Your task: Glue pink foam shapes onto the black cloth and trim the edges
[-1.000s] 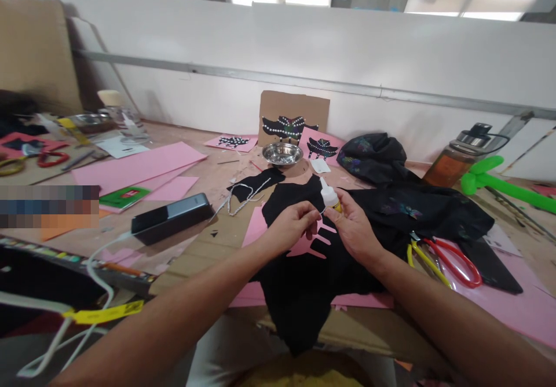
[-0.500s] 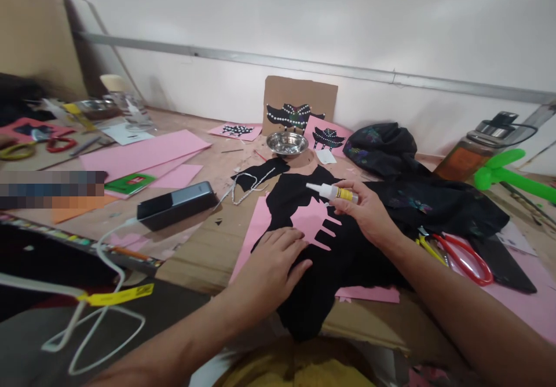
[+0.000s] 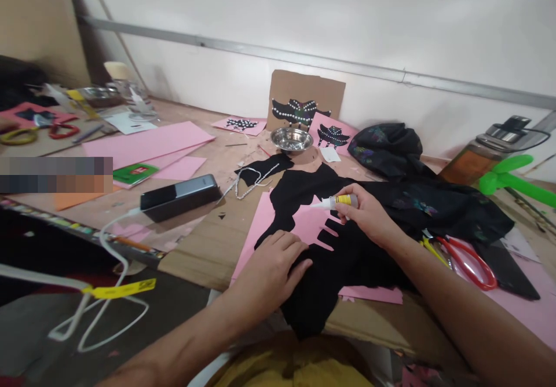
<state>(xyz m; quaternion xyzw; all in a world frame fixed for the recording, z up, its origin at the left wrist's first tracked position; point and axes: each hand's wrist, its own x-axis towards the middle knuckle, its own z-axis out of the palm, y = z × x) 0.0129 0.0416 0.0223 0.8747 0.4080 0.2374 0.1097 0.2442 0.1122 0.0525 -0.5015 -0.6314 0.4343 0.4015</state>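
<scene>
My right hand (image 3: 362, 210) is closed around a small glue bottle (image 3: 343, 201) with a yellow label. Its white nozzle points left, over the upper part of a pink paper cutout (image 3: 308, 225). The cutout, with finger-like strips on its right side, lies on black cloth (image 3: 317, 283). Spread flat, my left hand (image 3: 278, 265) rests on the cloth at the cutout's lower left, its fingers apart and holding nothing. Pink sheets (image 3: 252, 236) show beneath the cloth.
Behind stand a metal bowl (image 3: 291, 139) and a cardboard piece (image 3: 308, 83) with a beaded black shape. Red-handled scissors (image 3: 471, 265), a bottle (image 3: 478, 149) and a green balloon (image 3: 521, 184) are right. A black power bank (image 3: 180, 197) and white cable (image 3: 104, 242) are left.
The glue bottle's nozzle has come down and now sits over the pink cutout's top part. My left hand has stayed on the cloth. The view has shifted slightly.
</scene>
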